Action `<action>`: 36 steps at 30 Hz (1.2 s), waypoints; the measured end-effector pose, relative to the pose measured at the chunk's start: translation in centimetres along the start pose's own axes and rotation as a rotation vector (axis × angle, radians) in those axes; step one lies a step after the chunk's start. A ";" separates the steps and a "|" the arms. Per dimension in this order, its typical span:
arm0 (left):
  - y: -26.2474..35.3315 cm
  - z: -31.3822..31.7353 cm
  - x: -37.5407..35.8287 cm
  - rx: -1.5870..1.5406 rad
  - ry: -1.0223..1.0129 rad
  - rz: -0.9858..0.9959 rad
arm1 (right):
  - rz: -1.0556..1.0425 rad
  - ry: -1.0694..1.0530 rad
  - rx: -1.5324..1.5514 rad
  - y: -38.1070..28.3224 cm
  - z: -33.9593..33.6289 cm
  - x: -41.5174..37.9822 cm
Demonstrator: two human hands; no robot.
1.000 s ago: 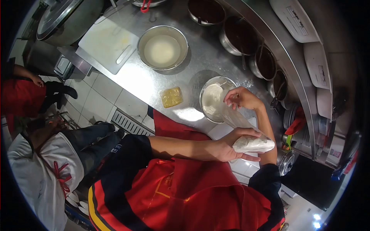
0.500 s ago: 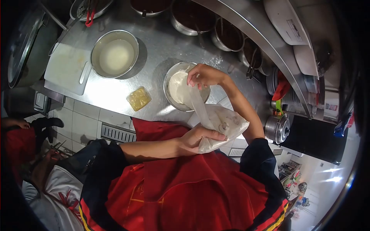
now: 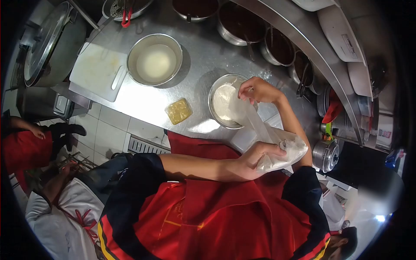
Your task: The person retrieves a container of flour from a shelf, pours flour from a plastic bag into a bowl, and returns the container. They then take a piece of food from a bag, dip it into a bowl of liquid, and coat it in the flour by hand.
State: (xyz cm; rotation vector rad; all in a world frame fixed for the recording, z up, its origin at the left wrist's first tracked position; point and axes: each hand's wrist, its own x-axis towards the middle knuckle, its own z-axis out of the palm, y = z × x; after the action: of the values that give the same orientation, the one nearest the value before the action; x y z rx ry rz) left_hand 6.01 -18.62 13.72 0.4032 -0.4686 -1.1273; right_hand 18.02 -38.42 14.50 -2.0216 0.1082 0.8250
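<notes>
Head view, right of centre: the left hand (image 3: 250, 165) is wrapped around the bulging end of a translucent plastic bag with white contents (image 3: 286, 152), thumb pressed across it. The right hand (image 3: 259, 92), fingers curled, pinches the bag's narrow, stretched end over a round metal bowl of white powder (image 3: 224, 102). Left of the bowl sit a yellowish wrapped block (image 3: 178, 111) and, farther up, a deep metal pot of cloudy liquid (image 3: 154, 59).

Open steel counter (image 3: 199, 60) between pot (image 3: 154, 40) and bowl (image 3: 226, 79), yellow packet (image 3: 178, 111) toward the near edge
</notes>
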 end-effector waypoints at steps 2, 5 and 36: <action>3.1 0.6 0.5 0.192 -0.026 0.220 | 0.000 0.060 0.000 0.0 0.0 -0.1; 3.1 1.1 0.1 0.430 0.036 0.478 | 0.080 0.074 0.002 -1.0 -0.5 -0.7; 5.6 5.6 -0.9 -0.609 0.218 -0.713 | -0.228 0.421 0.166 -0.2 2.3 -6.6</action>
State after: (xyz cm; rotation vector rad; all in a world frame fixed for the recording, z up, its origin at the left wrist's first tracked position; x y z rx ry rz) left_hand 6.88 -16.10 21.25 0.1437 0.2518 -1.8133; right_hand 11.80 -38.03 17.77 -1.9771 0.1743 0.2329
